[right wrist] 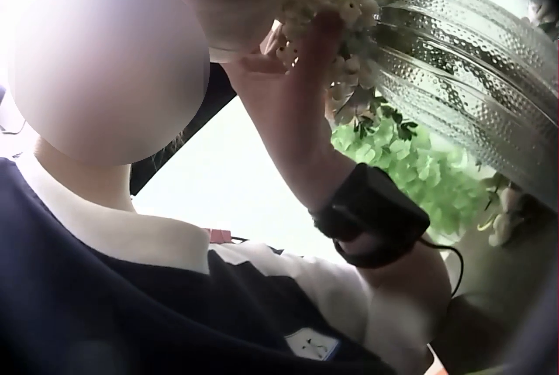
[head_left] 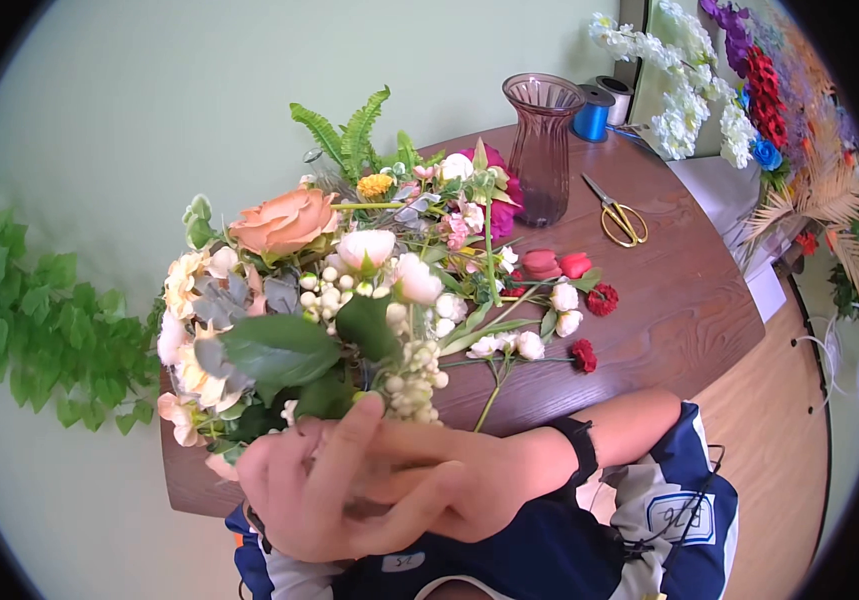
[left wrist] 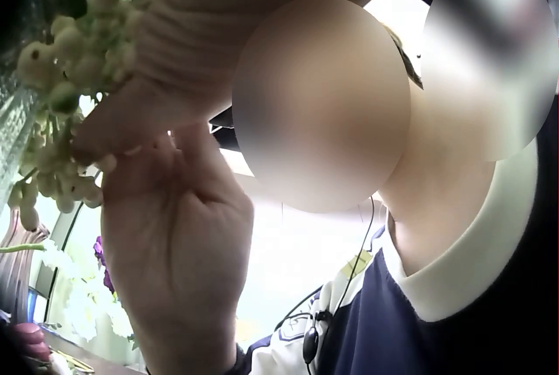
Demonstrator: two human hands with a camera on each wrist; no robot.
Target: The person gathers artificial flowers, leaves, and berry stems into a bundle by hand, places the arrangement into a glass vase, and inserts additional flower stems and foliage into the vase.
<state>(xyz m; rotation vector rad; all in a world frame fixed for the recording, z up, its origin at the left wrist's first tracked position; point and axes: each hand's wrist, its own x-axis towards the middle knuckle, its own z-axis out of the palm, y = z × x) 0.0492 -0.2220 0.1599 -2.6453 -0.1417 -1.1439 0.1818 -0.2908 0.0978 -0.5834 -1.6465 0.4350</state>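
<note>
In the head view my left hand (head_left: 304,485) and right hand (head_left: 469,485) overlap at the near side of a large flower arrangement. White berries (head_left: 414,375) and dark green leaves (head_left: 284,350) stand just beyond the fingers. The left hand (right wrist: 297,122) has its thumb among the berries (right wrist: 354,8) in the right wrist view, gripping the sprig. From the left wrist, the right hand (left wrist: 179,244) shows its palm close below the berries (left wrist: 74,52); its fingertips are hidden. A textured clear vessel (right wrist: 472,69) is beside the berries.
A purple glass vase (head_left: 541,150), blue ribbon spool (head_left: 592,115) and gold-handled scissors (head_left: 621,218) stand or lie on the brown table (head_left: 689,300). Red tulips (head_left: 549,264) and small white flowers (head_left: 529,345) lie right of the arrangement. Green ivy (head_left: 39,310) hangs at left.
</note>
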